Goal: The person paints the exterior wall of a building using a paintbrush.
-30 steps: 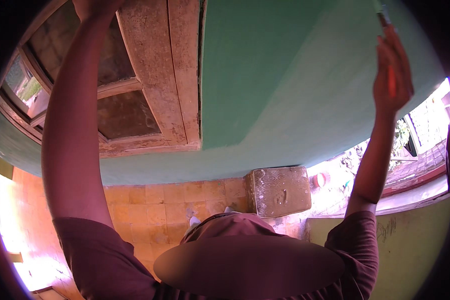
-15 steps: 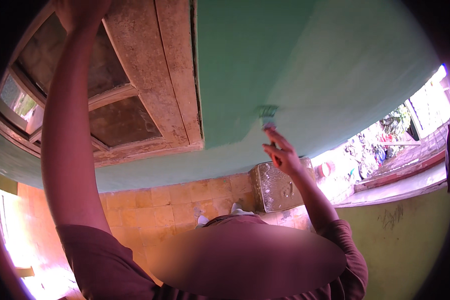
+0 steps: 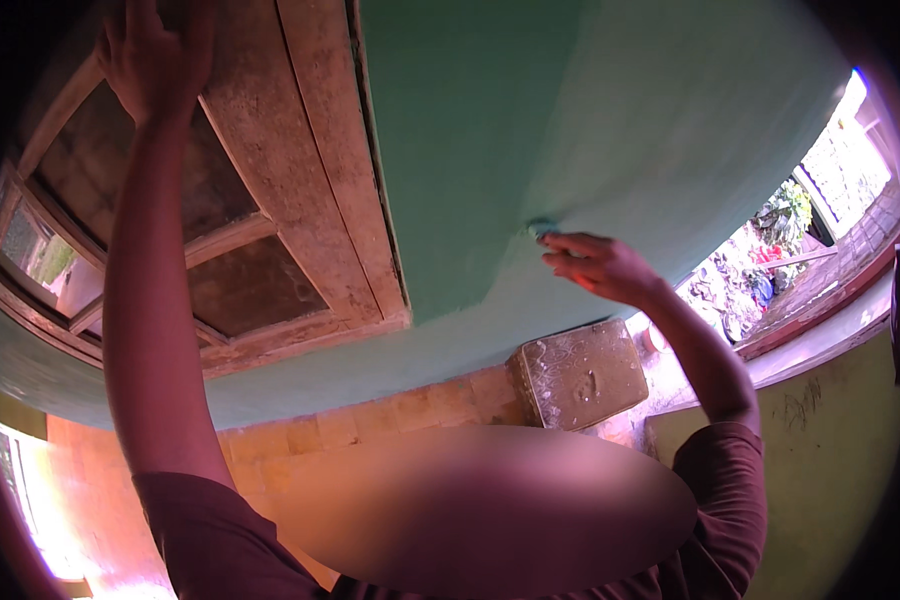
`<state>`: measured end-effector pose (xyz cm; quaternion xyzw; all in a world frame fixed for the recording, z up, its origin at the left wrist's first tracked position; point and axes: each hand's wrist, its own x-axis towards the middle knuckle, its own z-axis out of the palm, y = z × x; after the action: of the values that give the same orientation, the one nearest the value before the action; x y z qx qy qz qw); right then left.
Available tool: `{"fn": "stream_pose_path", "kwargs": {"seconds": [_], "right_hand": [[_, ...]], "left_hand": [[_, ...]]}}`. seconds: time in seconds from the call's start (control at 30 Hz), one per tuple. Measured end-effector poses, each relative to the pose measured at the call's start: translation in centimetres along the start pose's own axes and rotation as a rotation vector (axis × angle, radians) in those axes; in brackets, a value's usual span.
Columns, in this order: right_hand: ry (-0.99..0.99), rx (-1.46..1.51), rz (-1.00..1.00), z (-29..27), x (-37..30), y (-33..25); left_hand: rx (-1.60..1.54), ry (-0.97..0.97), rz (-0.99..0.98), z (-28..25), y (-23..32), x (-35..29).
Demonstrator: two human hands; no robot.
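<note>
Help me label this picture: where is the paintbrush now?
In the head view, right of centre, the paintbrush is in the right hand, at the green wall, beside its darker patch.

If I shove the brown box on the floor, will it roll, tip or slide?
The brown box probably won't roll: flat top, fairly straight edges. Pushed toward the green wall, it would likely stop quickly, sitting so close. Weight is unclear; any contents are hidden.

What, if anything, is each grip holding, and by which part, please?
The right grip holds a paintbrush by its handle, mostly hidden. The left grip is at the wooden window frame; whether it holds on cannot be told.
</note>
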<state>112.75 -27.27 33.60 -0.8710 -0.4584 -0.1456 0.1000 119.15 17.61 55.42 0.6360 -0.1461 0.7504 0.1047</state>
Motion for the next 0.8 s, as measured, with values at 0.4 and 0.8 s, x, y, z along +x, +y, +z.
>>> {"fn": "stream_pose_path", "kwargs": {"seconds": [0.4,0.8], "right_hand": [[0.76,-0.48,-0.194,-20.5,9.1,-1.5],[0.506,0.068,0.228,11.8,-3.7,-2.1]], "left_hand": [[0.009,-0.047,-0.063,-1.0,0.8,1.2],[-0.035,0.066,0.071,1.1,-0.6,0.2]]}}
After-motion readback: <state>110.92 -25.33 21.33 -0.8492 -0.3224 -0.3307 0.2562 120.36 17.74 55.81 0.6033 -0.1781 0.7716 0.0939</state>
